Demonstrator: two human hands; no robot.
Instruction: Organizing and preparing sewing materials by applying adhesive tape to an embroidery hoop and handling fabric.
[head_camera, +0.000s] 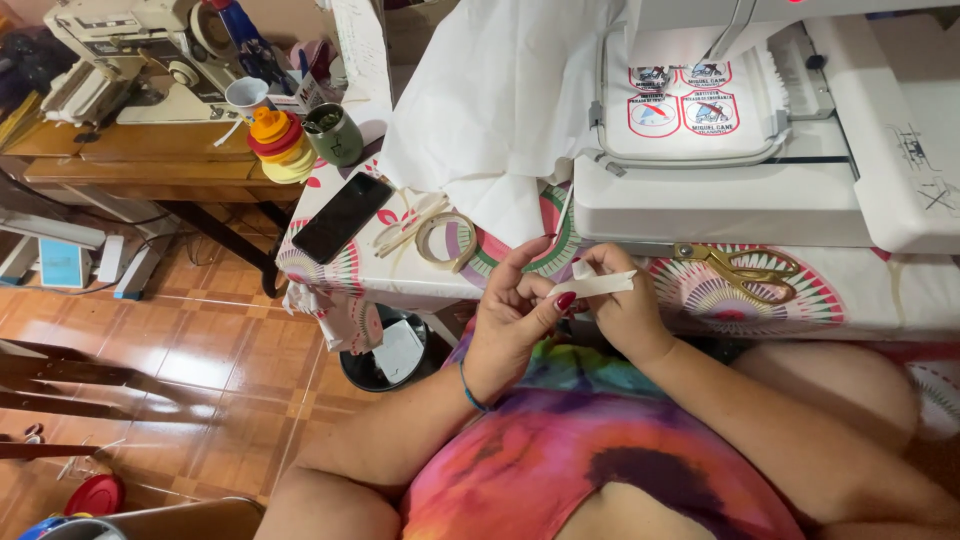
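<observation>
Both hands pinch a pale tape strip (598, 285) just in front of the gold scissors (745, 268) on the patterned tabletop (860, 290): left hand (515, 315) closed on its near end, right hand (618, 305) gripping from behind. Keeping the strip taut and untwisted, fingertips only at the ends, looks wisest. Its long axis runs nearly level, far end tilted slightly up toward the scissors.
</observation>
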